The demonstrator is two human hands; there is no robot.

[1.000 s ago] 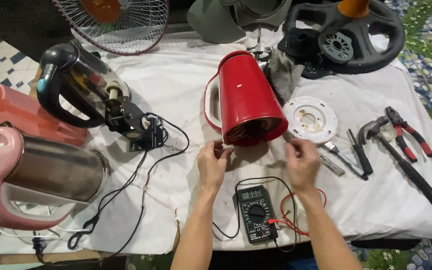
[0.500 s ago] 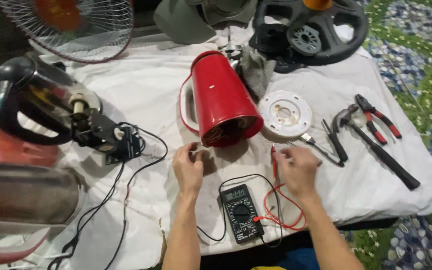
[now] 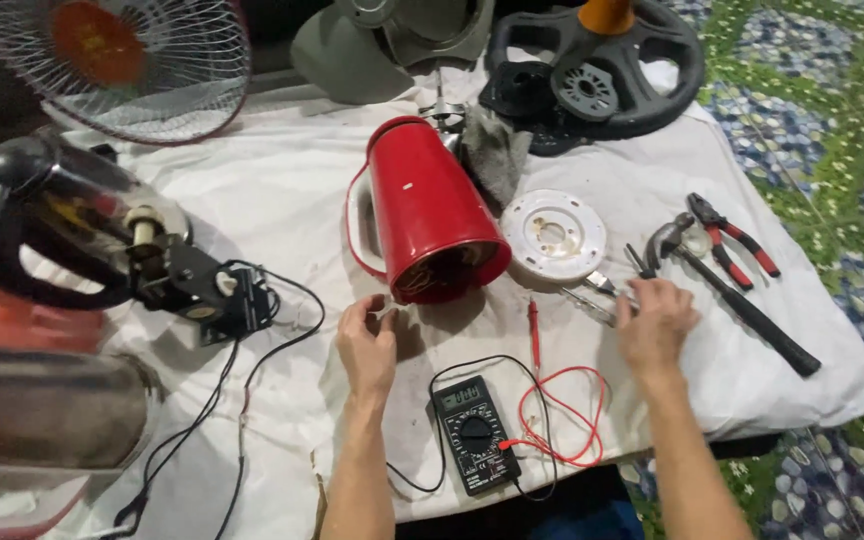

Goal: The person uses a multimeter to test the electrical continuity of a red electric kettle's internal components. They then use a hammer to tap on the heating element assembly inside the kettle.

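A red electric kettle (image 3: pixel 432 215) lies on its side on the white cloth (image 3: pixel 282 200), its open underside facing me. My left hand (image 3: pixel 367 345) hovers just below that underside with fingers loosely apart and nothing visible in them. My right hand (image 3: pixel 657 320) rests knuckles-up over small metal tools (image 3: pixel 597 290) beside the round white kettle base (image 3: pixel 552 235); the fingers curl down and hide what they touch. A black multimeter (image 3: pixel 472 435) sits between my forearms, and its red probe (image 3: pixel 532 330) lies loose on the cloth.
A hammer (image 3: pixel 742 305) and red-handled pliers (image 3: pixel 737 235) lie to the right. To the left are a dark glass kettle (image 3: pixel 62 235) with its black base and cord (image 3: pixel 222 300), and a steel kettle (image 3: pixel 42 410). At the back stand a fan (image 3: pixel 112 60) and a steering wheel (image 3: pixel 602 70).
My right hand has left the red probe on the cloth and moved right onto the tools by the white base. The left hand has stayed near the kettle's underside. The camera has shifted.
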